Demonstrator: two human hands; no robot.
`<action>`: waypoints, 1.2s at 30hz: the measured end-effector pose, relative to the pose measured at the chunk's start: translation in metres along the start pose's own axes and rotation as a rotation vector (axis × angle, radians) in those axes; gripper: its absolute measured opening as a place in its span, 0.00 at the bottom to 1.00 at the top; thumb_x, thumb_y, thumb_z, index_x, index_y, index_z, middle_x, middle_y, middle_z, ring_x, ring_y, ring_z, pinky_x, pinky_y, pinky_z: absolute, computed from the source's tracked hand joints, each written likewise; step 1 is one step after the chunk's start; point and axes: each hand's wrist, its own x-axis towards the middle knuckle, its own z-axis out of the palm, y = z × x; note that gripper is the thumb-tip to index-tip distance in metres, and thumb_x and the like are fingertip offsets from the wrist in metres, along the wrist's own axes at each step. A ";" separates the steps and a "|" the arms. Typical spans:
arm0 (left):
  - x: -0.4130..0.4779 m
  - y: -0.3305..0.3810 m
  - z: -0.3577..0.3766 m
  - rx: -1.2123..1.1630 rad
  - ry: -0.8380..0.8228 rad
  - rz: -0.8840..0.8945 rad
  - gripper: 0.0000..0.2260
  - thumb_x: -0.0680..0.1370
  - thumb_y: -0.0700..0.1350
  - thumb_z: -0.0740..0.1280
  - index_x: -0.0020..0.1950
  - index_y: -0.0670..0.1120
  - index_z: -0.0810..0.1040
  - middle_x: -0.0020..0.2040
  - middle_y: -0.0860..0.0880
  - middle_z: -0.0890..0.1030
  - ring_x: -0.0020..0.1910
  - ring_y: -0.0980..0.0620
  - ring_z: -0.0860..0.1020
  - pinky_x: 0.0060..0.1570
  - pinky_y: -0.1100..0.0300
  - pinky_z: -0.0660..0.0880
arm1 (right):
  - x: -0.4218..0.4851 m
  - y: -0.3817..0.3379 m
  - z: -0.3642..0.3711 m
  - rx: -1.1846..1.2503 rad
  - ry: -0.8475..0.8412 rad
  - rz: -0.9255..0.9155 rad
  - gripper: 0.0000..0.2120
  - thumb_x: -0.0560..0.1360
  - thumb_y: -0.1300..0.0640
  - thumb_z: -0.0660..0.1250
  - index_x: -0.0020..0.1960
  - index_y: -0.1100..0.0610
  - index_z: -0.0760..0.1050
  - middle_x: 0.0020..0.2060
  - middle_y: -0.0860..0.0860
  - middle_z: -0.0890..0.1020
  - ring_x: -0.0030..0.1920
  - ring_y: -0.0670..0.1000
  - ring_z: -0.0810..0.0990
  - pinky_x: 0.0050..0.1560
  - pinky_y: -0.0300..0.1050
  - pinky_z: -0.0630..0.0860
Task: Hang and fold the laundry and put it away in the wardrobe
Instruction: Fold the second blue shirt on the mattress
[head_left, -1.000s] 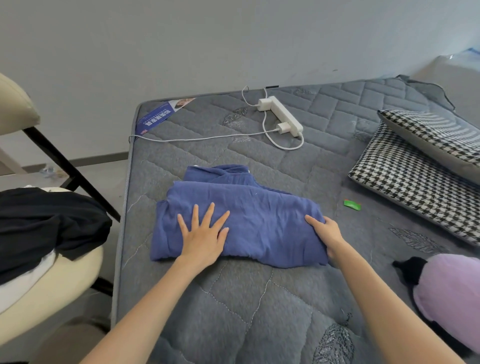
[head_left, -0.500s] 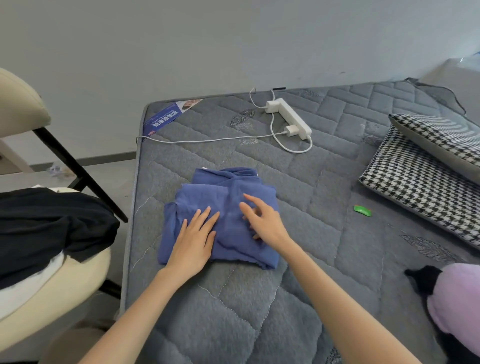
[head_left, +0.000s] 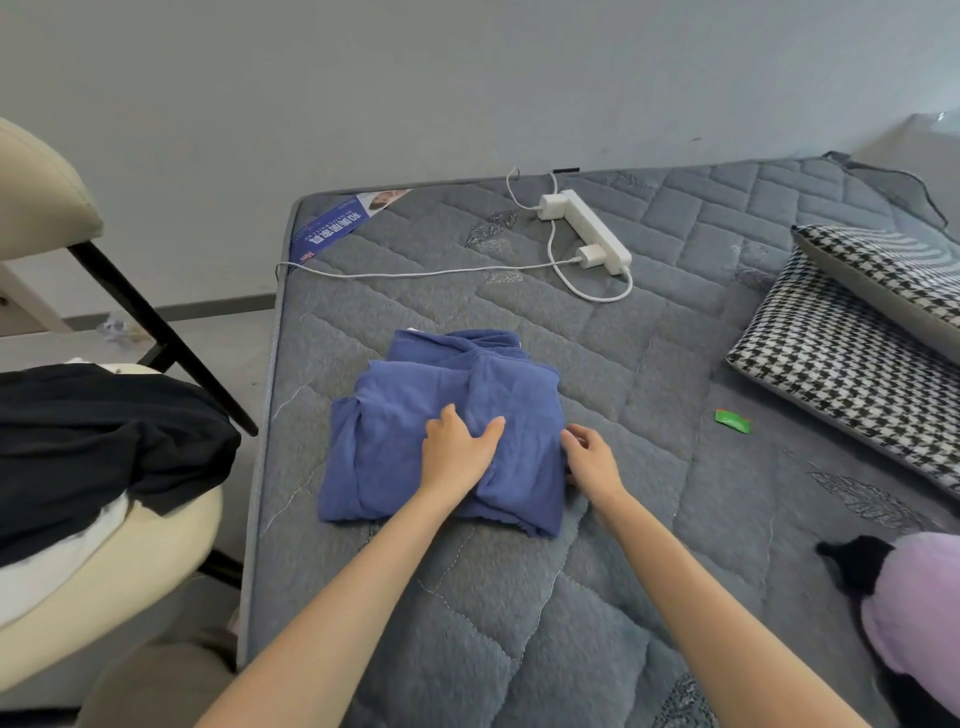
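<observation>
A blue garment (head_left: 405, 441) lies folded into a rough square on a grey quilted mattress (head_left: 493, 597), just left of the frame's centre, where the flat surface serves as a folding table. The left hand (head_left: 457, 452) rests on top of the cloth, thumb spread wide, apparently pinning the layers so that the fold does not spring open. The right hand (head_left: 592, 462) sits at the garment's right edge with its fingers bent against the fold; whether it pinches the cloth or merely tidies the edge cannot be told. More laundry, black clothes (head_left: 104, 431), waits within reach, draped over a cream chair (head_left: 130, 561) at the left of the frame. A white power strip (head_left: 587, 231) lies on the mattress above the garment, well apart from it, and checked cushions (head_left: 831, 364) are stacked at the right. No wardrobe is in sight.
</observation>
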 end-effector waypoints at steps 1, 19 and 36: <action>0.002 0.001 0.002 -0.017 0.009 -0.010 0.32 0.75 0.60 0.65 0.69 0.39 0.66 0.65 0.41 0.73 0.63 0.41 0.72 0.62 0.49 0.70 | 0.000 -0.001 0.002 0.037 -0.029 0.014 0.16 0.80 0.53 0.59 0.64 0.58 0.71 0.53 0.51 0.78 0.50 0.50 0.77 0.55 0.48 0.74; 0.003 -0.031 -0.014 -0.093 0.220 0.157 0.12 0.80 0.46 0.62 0.61 0.44 0.70 0.54 0.48 0.78 0.53 0.45 0.76 0.47 0.57 0.70 | -0.002 -0.018 0.022 0.273 -0.206 0.093 0.17 0.79 0.41 0.58 0.54 0.54 0.75 0.48 0.47 0.81 0.47 0.45 0.80 0.40 0.37 0.74; -0.001 -0.070 -0.062 0.519 0.303 0.477 0.13 0.80 0.54 0.61 0.64 0.59 0.76 0.75 0.51 0.60 0.70 0.45 0.57 0.65 0.49 0.54 | -0.030 -0.082 0.026 0.234 -0.174 -0.247 0.13 0.77 0.55 0.66 0.51 0.65 0.76 0.43 0.54 0.81 0.43 0.50 0.79 0.46 0.48 0.77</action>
